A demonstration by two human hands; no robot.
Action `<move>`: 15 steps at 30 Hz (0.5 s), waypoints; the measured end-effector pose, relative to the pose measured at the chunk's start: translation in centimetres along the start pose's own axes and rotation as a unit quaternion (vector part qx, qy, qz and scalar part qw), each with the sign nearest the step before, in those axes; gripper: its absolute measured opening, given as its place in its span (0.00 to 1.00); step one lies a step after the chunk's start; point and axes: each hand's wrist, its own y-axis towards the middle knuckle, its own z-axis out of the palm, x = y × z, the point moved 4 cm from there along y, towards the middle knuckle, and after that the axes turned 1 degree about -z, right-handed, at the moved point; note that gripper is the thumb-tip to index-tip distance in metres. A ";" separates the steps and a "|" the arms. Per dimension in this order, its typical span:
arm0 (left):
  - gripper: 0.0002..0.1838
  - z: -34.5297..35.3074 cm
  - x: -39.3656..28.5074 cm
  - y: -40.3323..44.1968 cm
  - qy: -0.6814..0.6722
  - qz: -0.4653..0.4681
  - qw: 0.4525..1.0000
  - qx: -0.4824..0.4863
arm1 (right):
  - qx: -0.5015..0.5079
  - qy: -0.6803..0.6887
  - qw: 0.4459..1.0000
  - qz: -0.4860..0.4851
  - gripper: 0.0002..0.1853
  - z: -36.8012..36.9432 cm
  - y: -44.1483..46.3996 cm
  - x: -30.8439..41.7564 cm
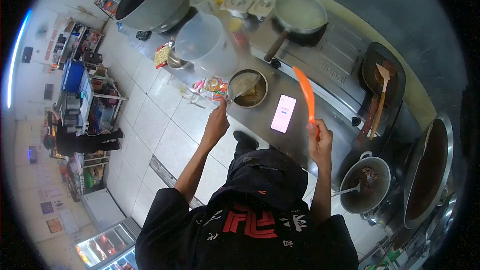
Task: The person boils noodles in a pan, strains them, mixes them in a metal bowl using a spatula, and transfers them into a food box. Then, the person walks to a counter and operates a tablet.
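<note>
Bowl (264,95), round, centre of the frame, on the near edge of the steel counter (299,146). Brownish, wet-looking contents inside; what they are, I can't make out.

In it, a pale utensil (243,92), slanting from lower left to upper right across the mouth. Head blurred; spoon or whisk, can't tell, nor how deep it sits.

Left hand (216,122), just below and left of the bowl: fingers curled round that utensil's handle. Right hand (321,142), right of centre: fingers wrapped round the orange spatula (308,99), blade up, over the counter, apart from the bowl.

On handling, my judgement: neither hand braces the bowl, so light, low strokes suit it; a hard push on the rim could skid it off the edge. The spatula is best held clear of the phone (283,113), lit, lying between bowl and right hand. A drip there would be a nuisance.

Further out: bright packets (214,88) just left of the bowl; clear plastic container (200,40) above them. Upper right, the stove (332,65), a handled pan (300,15) at its left end. Lower right, a pot (386,180) with a ladle (350,190) in it.
</note>
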 end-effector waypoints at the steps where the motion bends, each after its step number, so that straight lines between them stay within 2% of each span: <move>1: 0.20 -0.3 -0.2 -0.1 0.010 0.009 1.000 -0.019 | 0.023 -0.021 0.999 0.023 0.12 0.2 -0.2 0.0; 6: 0.17 -0.7 -0.6 -1.4 0.037 0.020 0.997 -0.067 | 0.036 -0.026 0.998 0.043 0.13 0.8 -0.9 -0.6; 9: 0.12 0.0 0.7 -2.1 0.011 0.005 0.996 -0.093 | 0.014 -0.066 0.998 0.005 0.14 1.2 -1.3 -1.5; 12: 0.07 1.5 2.4 -2.9 -0.021 0.019 0.990 -0.138 | 0.032 -0.003 0.999 0.043 0.16 1.9 -0.9 -2.2; 15: 0.03 3.0 3.0 -4.4 -0.096 -0.045 0.982 -0.158 | 0.049 -0.002 0.997 0.056 0.17 4.1 -1.7 -5.5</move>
